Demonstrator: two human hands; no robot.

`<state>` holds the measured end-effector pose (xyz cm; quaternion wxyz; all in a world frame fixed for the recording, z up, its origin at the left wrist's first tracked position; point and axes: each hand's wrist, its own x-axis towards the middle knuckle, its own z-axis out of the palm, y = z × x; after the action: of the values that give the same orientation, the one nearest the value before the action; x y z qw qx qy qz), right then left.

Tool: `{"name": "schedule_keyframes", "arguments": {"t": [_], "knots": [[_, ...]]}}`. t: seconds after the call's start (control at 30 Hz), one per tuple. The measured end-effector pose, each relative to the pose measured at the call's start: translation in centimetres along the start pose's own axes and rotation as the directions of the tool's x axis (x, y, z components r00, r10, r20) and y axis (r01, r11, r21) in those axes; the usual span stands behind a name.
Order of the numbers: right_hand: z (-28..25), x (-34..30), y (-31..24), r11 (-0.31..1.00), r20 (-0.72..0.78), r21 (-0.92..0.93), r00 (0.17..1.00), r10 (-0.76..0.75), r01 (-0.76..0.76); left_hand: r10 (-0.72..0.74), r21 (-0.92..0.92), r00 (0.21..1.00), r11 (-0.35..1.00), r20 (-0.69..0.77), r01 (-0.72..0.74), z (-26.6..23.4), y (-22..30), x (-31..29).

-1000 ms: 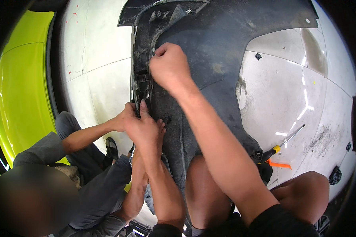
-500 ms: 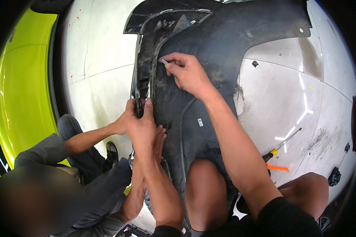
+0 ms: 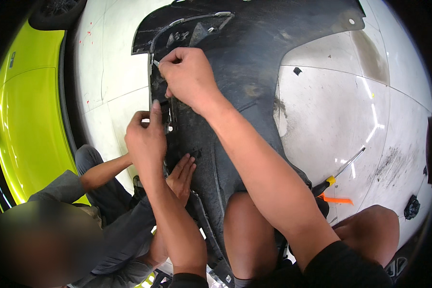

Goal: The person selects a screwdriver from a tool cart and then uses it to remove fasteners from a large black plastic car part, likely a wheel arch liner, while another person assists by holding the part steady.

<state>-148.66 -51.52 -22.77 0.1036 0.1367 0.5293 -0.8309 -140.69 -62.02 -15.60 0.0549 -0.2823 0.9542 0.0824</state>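
A large black plastic car panel (image 3: 240,57), dusty and curved at one side, lies before me with a raised slotted rim along its left edge. My right hand (image 3: 187,77) pinches a small whitish clip-like piece (image 3: 157,63) at that rim, near the panel's far left part. Nearer to me, my left hand (image 3: 148,139) grips the same edge, thumb on top and fingers curled round it. Just to the right of my left wrist, a co-worker's hand (image 3: 182,175) rests on the panel with fingers stretched out.
A co-worker in grey (image 3: 115,230) crouches at my left. Behind is a bright yellow-green car (image 3: 33,105). On the pale tiled floor (image 3: 331,105) to the right lie a yellow-and-black screwdriver (image 3: 331,180), an orange strip (image 3: 338,199) and a crumpled black scrap (image 3: 411,207).
My right hand has moved left with the small piece, from over the panel's surface to its rim. My left hand has shifted up and left along the edge. The view has shifted slightly.
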Motion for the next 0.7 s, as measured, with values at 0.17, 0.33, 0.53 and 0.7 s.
{"name": "schedule_keyframes", "arguments": {"t": [0.17,0.33,0.53,0.7], "knots": [[0.4,-1.3,1.1,0.998,-0.06,0.039,0.997,-0.039,0.041,0.104,0.117,0.994,0.987,0.038,-0.108,-0.4,1.6,0.7],[1.1,-1.8,0.9,0.995,-0.108,0.069,0.992,-0.061,0.068,0.218,0.341,0.976,0.917,0.008,-0.208,0.9,0.5,1.3],[1.7,-1.7,1.1,0.991,-0.16,0.009,0.978,-0.134,0.137,0.235,0.343,0.972,0.914,-0.019,-0.214,1.0,1.3,0.4],[1.7,-1.4,1.1,0.983,-0.157,-0.016,0.97,-0.184,0.184,0.219,0.305,0.975,0.931,-0.032,-0.199,1.2,1.2,0.6]]}}
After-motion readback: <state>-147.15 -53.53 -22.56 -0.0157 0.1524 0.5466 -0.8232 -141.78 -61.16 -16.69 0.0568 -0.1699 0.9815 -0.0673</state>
